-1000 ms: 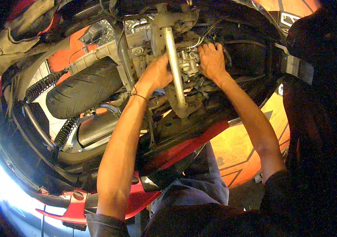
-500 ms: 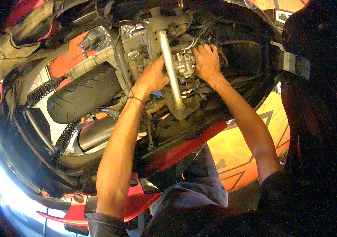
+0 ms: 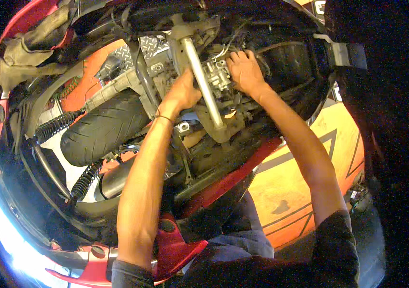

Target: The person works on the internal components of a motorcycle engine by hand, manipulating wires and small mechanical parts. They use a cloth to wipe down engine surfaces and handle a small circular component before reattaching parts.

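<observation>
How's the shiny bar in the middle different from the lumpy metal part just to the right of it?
The bar is long and straight, while the lumpy part is much shorter and chunkier. The bar looks smooth and round, but the lumpy part has knobs and ridges poking out. The bar's shape is simple; the lumpy part's is complicated. Both look silvery.

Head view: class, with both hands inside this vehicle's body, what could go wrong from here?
The left hand could scrape or get pinched against the pale crossbar beside it. The dark wristband might snag amid the crowded parts. The right hand, close beside the silver metal part, may graze its knuckles.
</observation>
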A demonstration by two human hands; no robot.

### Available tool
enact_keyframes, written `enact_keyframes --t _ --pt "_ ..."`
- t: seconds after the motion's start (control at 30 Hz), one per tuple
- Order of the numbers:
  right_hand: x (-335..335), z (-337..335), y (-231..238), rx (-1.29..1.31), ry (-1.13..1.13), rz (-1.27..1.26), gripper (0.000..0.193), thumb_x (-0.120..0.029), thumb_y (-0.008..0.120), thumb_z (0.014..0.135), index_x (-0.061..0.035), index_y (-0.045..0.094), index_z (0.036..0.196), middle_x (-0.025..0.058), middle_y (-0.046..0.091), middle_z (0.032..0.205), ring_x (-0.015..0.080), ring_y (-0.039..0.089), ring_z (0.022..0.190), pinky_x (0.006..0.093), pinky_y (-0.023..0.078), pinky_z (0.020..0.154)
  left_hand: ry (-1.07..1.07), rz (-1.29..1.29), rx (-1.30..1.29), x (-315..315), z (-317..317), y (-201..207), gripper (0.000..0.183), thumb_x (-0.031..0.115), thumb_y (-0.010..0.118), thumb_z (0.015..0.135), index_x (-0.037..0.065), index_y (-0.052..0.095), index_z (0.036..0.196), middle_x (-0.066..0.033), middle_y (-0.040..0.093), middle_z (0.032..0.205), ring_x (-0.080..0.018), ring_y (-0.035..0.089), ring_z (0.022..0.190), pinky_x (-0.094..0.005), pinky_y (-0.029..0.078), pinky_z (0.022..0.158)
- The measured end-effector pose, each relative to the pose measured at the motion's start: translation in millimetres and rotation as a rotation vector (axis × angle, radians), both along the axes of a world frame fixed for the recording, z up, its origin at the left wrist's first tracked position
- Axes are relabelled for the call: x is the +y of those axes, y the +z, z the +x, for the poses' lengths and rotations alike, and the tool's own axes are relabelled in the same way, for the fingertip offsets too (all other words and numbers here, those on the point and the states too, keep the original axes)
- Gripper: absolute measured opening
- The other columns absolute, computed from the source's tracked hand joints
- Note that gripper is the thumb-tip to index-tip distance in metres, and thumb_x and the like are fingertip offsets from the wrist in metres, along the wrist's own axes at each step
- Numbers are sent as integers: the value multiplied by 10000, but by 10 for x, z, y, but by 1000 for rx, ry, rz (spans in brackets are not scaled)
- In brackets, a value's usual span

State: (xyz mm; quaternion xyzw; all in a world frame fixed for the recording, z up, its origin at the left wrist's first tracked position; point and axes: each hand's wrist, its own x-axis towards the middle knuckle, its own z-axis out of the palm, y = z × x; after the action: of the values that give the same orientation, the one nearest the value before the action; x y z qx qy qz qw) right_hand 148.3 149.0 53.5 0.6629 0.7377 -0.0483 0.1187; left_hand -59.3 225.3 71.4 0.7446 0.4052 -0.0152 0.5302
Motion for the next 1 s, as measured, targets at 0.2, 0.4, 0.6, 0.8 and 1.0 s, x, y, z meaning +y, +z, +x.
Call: enact_keyframes --t 0.2,0.4,0.6,0.8,1.0 --pt "-430 179 429 338 -162 247 468 -165 713 738 -32 570 1163 164 547 1193 342 531 1098 439 411 947 -114 83 -229 54 -52 -334 505 142 682 759 -12 505 1206 -181 625 1121 -283 576 1056 -386 449 930" --pt "-1792 -321 1268 628 -902 841 216 -96 601 854 -11 609 1052 120 624 979 244 601 858 324 475 763 -219 78 -92 416 -315 -785 496 127 645 735 -42 509 1181 -249 601 1141 -348 565 1104 -388 431 951" --pt "-4007 -806 -173 1047 -1694 590 212 -133 622 858 -23 617 1039 70 642 820 163 610 727 279 491 691 -184 112 47 34 58 -467 353 51 570 802 -52 525 1136 -101 626 1008 -180 579 920 -301 480 814" --pt "-4999 -1611 -1072 721 -1737 77 291 -183 620 801 5 625 1024 187 685 851 302 675 793 380 529 731 -264 59 -4 512 -91 -952 271 140 571 871 -37 553 1076 -70 620 984 -153 567 902 -300 470 811" --pt "-5299 -1727 -1601 789 -1693 -145 357 -229 609 805 3 622 1076 210 677 884 319 664 857 385 520 783 -411 146 40 1134 -207 -1093 473 331 417 938 -49 507 1207 -197 561 1187 -269 512 1113 -357 377 987"
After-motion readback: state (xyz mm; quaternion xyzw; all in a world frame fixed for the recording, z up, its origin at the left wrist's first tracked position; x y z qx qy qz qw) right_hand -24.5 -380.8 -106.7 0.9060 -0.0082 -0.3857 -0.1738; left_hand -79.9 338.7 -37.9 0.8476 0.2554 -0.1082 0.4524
